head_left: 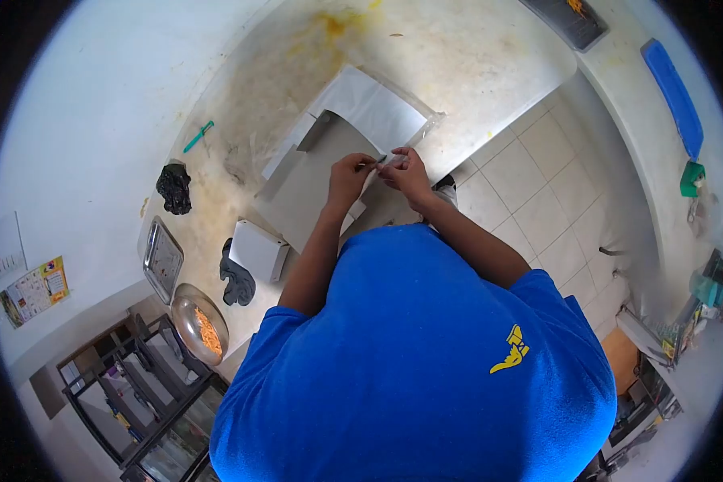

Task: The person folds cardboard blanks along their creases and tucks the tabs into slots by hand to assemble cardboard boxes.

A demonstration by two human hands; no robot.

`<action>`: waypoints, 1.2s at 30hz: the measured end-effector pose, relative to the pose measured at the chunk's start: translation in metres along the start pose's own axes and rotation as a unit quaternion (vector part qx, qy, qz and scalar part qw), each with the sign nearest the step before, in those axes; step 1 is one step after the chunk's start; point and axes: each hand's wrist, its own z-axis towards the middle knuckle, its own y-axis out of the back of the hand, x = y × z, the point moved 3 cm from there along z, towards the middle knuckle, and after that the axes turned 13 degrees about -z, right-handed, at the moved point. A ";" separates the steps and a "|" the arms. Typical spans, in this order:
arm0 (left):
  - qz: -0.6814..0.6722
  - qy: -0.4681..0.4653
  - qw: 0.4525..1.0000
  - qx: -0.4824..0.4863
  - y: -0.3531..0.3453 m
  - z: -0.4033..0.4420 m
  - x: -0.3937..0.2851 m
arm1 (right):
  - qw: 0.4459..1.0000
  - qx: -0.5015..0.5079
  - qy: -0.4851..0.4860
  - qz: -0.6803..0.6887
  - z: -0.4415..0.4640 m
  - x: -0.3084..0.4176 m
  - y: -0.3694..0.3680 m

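Observation:
My left hand (352, 178) and my right hand (408, 174) are close together over the right side of a grey cardboard sheet (309, 189). Both have their fingers pinched. Between the fingertips is something small, partly dark and partly clear; it is too small to name. Beyond the hands, a white sheet (373, 108) lies on the counter with clear plastic (435, 120) along its right edge. One raised flap of the grey cardboard stands near its far end.
Left of the cardboard are a green pen-like object (198, 136), a black plastic bag (174, 189), a metal tray (164, 259), a bowl of orange shreds (200, 323), a white box (257, 251) and a dark cloth (237, 277). A dark tray (566, 22) sits at the far right.

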 end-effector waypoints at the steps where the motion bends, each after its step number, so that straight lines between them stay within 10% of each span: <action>1: 0.018 -0.018 1.000 0.012 -0.002 0.000 0.000 | 1.000 0.001 -0.007 -0.001 0.000 0.001 0.000; 22: 0.103 -0.040 0.990 0.086 -0.008 0.043 0.010 | 0.987 -0.040 -0.077 0.138 0.015 -0.017 0.003; 28: 0.001 0.173 0.978 0.115 -0.008 0.044 0.015 | 0.986 -0.045 -0.081 0.136 0.014 -0.024 0.001; 36: -0.043 0.139 0.985 0.089 -0.010 0.035 0.025 | 0.975 -0.023 -0.132 0.180 0.012 -0.023 0.005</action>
